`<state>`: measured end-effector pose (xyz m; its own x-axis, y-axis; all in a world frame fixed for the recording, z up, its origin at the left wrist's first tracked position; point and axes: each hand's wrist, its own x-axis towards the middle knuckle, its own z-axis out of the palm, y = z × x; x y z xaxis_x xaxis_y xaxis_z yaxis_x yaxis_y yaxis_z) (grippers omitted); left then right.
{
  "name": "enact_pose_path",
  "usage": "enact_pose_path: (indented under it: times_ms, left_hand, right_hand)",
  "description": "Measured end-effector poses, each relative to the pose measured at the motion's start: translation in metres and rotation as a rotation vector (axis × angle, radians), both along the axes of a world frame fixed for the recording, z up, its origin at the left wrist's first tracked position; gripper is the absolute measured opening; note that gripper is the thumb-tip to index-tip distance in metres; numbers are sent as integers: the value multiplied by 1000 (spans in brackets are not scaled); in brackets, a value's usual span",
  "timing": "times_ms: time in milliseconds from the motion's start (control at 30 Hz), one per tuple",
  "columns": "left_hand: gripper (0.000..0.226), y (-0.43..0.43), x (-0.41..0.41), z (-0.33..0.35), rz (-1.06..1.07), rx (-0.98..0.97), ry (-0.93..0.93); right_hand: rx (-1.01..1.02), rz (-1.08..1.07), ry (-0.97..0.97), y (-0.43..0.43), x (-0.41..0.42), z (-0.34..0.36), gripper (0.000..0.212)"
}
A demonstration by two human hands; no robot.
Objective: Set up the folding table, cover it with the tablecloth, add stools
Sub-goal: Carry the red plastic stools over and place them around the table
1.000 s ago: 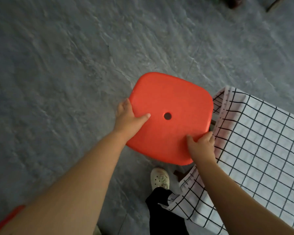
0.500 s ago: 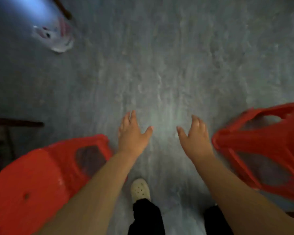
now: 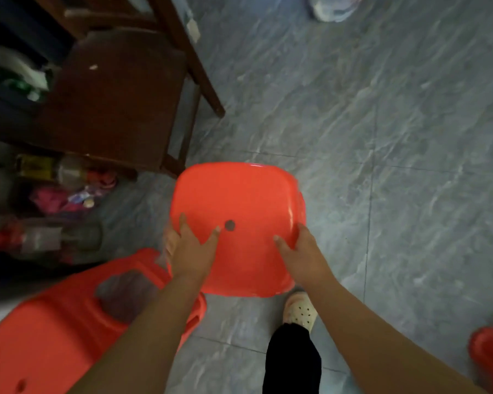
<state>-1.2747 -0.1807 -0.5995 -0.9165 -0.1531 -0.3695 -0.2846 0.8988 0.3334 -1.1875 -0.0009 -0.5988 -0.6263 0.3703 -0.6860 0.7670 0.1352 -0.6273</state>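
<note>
A red plastic stool (image 3: 239, 200) with a round hole in its seat is held in front of me above the grey floor. My left hand (image 3: 190, 251) grips its left edge, thumb on top of the seat and fingers wrapped under. My right hand (image 3: 302, 253) grips its right edge the same way. A second red stool (image 3: 54, 328) lies tipped at the lower left, partly behind my left forearm. Part of a third red stool (image 3: 490, 356) shows at the lower right edge. The folding table and the tablecloth are out of view.
A dark wooden chair (image 3: 111, 95) stands at the upper left. Bottles and bags (image 3: 54, 200) clutter the floor under and beside it. My foot in a white clog (image 3: 299, 311) stands below the held stool. Grey tiled floor (image 3: 382, 137) stretches to the right.
My view has swung away from the covered table. Half a second ago both hands were empty and open between two stools; now they grip the seat of a red stool.
</note>
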Motion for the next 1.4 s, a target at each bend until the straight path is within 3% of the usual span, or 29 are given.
enact_pose_path:
  times_ms: [133,267,333,400,567,900,1233,1400]
  left_hand:
    - [94,-43,-6,-14,160,16,-44]
    - [112,-51,-18,-26,259,228,-174]
    - [106,-51,-20,-25,303,279,-185]
    - [95,-46,-16,-18,271,297,-195]
    - [98,7,1,44,82,175,-97]
    - [87,270,56,269,-357,279,237]
    - [100,571,163,434,-727,601,329]
    - [99,695,234,490,-878,779,308]
  right_hand:
    - [-14,-83,-9,-13,1,-12,76]
    - [-72,-100,-42,-10,-4,-17,66]
    - [-85,-115,-49,-10,-6,-18,69]
    - [-57,-153,-69,-5,-6,-14,68]
    - [5,-248,-8,47,12,35,48]
    - [182,-697,207,252,140,244,49]
    - [432,-1005,367,481,308,418,68]
    - [596,-1221,462,569,387,472,65]
